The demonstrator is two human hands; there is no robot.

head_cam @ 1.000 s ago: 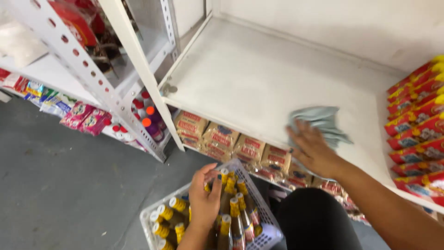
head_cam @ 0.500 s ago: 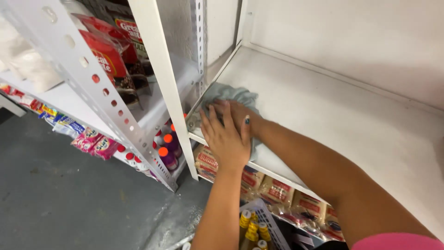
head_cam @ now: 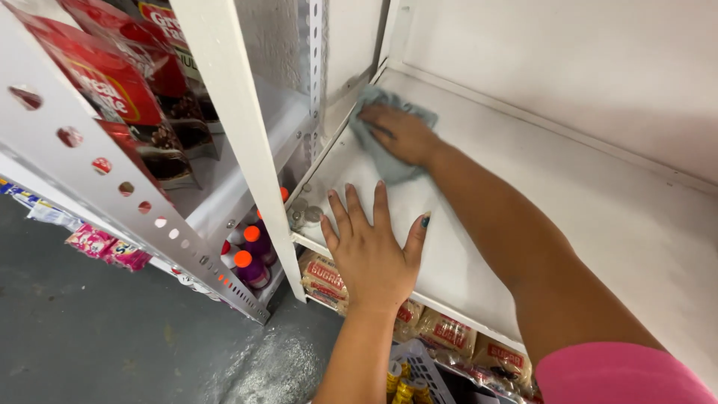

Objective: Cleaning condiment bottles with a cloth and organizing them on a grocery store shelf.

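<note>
My right hand (head_cam: 402,135) presses a grey-blue cloth (head_cam: 383,162) flat onto the white shelf (head_cam: 568,217), near its back left corner beside the upright post. The cloth sticks out around my fingers and towards the shelf front. My left hand (head_cam: 372,251) lies palm down on the front left edge of the same shelf, fingers spread, holding nothing. My right arm crosses the shelf from a pink sleeve (head_cam: 621,374) at the lower right.
A white perforated post (head_cam: 247,142) separates this shelf from a neighbouring rack with red boxes (head_cam: 105,82). Bottles with orange caps (head_cam: 250,262) stand lower left. Packets (head_cam: 449,333) fill the shelf below. A white basket of yellow-capped items (head_cam: 411,374) is at my feet on grey floor.
My right hand swept the cloth from the shelf's right side to the front left, then back into the left corner. My left hand left the basket and now rests on the shelf edge.
</note>
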